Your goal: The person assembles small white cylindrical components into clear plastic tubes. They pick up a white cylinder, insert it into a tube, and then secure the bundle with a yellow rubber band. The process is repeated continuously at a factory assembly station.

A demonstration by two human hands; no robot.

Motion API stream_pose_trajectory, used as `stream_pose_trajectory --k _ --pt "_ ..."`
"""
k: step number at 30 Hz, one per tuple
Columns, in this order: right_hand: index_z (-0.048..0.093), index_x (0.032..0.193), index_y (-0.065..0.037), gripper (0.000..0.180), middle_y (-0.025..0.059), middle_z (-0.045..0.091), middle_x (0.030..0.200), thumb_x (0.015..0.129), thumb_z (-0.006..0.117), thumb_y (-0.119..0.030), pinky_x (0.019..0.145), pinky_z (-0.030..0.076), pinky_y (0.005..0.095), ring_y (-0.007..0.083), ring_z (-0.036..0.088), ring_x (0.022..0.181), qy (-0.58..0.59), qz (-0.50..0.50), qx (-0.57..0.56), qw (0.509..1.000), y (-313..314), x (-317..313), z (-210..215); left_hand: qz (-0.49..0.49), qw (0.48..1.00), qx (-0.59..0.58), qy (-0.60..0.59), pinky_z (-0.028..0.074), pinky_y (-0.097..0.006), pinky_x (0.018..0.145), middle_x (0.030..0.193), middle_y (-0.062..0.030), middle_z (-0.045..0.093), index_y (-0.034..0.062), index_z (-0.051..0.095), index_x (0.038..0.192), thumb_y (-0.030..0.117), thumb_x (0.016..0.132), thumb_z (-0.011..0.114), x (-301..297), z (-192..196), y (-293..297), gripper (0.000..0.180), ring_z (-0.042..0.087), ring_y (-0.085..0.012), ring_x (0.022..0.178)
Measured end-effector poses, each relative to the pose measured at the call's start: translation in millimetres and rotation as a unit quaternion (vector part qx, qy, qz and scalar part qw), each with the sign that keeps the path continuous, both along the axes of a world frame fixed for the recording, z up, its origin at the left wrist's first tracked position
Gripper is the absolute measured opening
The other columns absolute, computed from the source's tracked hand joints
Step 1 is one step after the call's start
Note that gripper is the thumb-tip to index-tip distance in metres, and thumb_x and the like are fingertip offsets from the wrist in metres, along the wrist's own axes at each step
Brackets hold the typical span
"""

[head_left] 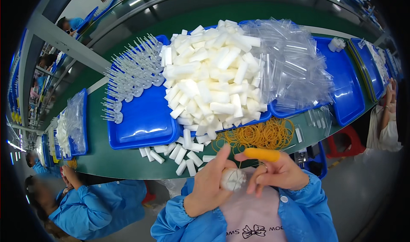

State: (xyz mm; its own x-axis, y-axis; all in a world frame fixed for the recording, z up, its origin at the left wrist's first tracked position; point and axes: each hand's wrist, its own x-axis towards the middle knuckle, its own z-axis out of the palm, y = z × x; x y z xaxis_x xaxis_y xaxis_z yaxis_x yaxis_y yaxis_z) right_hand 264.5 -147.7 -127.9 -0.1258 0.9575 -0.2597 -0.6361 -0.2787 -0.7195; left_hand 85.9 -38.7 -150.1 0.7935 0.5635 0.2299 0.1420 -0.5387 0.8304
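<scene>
My left hand [209, 184] is closed around a small bundle of white pieces [233, 179], its round end turned toward my right hand. The kind of pieces cannot be made out. My right hand [277, 171] is beside it, an orange finger cot [262, 154] on its index finger. A thin yellowish rubber band [240, 163] runs from that fingertip down to the bundle. The other right fingers are curled and partly blurred. Just beyond my hands lies a pile of orange rubber bands [260, 135]. White foam cylinders [183, 154] are scattered on the green table to its left.
Blue trays hold a heap of white foam cylinders [213, 75], clear plastic tubes [290, 62] and rows of white thin-stemmed parts [132, 71]. Another blue tray [348, 88] stands at right. Co-workers sit at left [94, 203] and far right [388, 122]. A red stool [346, 144] is below the table edge.
</scene>
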Motion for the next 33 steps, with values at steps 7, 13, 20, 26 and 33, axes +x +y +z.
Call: stream_pose_trajectory --k 7,13,20,26,33 --pt "0.063 0.107 -0.007 0.039 0.0109 0.052 0.113 0.07 0.074 -0.011 0.068 0.052 0.0297 0.0208 0.06 0.082 -0.603 -0.08 0.169 0.775 4.2 -27.2 -4.1 -0.011 0.986 0.011 0.166 0.05 -0.033 0.066 0.089 -0.011 0.065 -0.0024 0.021 0.14 0.015 0.073 0.074 8.9 1.0 -1.6 0.087 0.065 -0.0235 0.079" --pt "0.067 0.09 -0.008 0.026 0.0062 0.057 0.089 0.066 0.076 -0.014 0.062 0.048 0.0308 0.0198 0.06 0.078 -0.625 -0.198 0.173 0.735 -4.9 0.6 4.4 -0.035 0.938 -0.334 -0.083 0.051 -0.036 0.077 0.094 -0.0124 0.058 0.0017 0.023 0.14 0.023 0.074 0.076 1.3 -0.8 7.6 0.087 0.062 -0.026 0.089" --pt "0.064 0.079 -0.007 0.016 0.0061 0.053 0.086 0.068 0.072 -0.015 0.066 0.042 0.0369 0.0246 0.052 0.079 -0.797 -0.017 0.063 0.6 -30.8 34.2 -18.3 -0.009 0.824 -0.525 -0.212 0.052 -0.038 0.07 0.099 -0.0145 0.053 0.0016 0.034 0.132 0.039 0.089 0.057 -6.2 1.9 18.2 0.061 0.06 -0.0284 0.087" --pt "0.063 0.084 -0.007 0.021 0.0075 0.05 0.089 0.066 0.072 -0.013 0.072 0.038 0.0375 0.0259 0.05 0.082 -0.818 0.005 0.037 0.574 -35.6 28.8 -30.1 0.005 0.83 -0.524 -0.193 0.051 -0.034 0.072 0.095 -0.0139 0.058 -0.0011 0.041 0.124 0.039 0.075 0.075 -6.3 0.9 18.7 0.071 0.06 -0.0221 0.087" --pt "0.061 0.088 -0.007 0.023 0.0077 0.051 0.091 0.068 0.072 -0.013 0.073 0.038 0.0373 0.0253 0.05 0.085 -0.808 0.039 0.056 0.585 -40.8 30.3 -41.1 -0.006 0.822 -0.533 -0.202 0.05 -0.032 0.072 0.092 -0.014 0.06 -0.0034 0.047 0.115 0.037 0.072 0.078 -9.6 -0.1 19.3 0.067 0.06 -0.0215 0.084"
